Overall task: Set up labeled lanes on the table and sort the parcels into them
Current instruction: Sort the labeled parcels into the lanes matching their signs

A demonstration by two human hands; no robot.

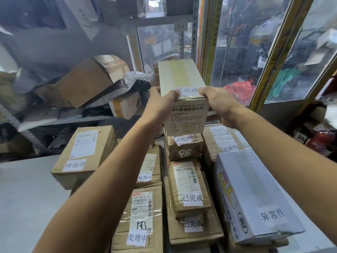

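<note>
While both arms reach forward over the table (pixel 27 189), the left hand (pixel 160 101) and the right hand (pixel 217 103) grasp a pale toast carton (pixel 182 84) between them. Each hand clamps one near upper corner: fingers curl over the top edge, and the left thumb lies on the white label (pixel 187 91) reading 已完成 that is stuck at the near end of the top face. The carton extends away from the grip, its long axis pointing toward the glass partition (pixel 255 52), so most of its body lies beyond the fingers. Its printed end face hangs below the hands and faces the camera.

Position of the carton: raised above the third row of parcels, directly over a small brown parcel (pixel 184 148) that also carries a 已完成 label. Whether the carton's underside touches that parcel cannot be determined.

Row layout on the table, left to right:
- a brown box (pixel 85 156) labelled 待处理;
- a stack of boxes (pixel 144 216) labelled 处理中;
- stacked flat parcels (pixel 189 194) labelled 已完成, nearer the camera than the held carton;
- a white box (pixel 255 198) labelled 异常件, with a brown box (pixel 222 141) bearing the same label behind it.

Loose cartons and bags (pixel 87 83) lie piled on the shelf behind the table.
</note>
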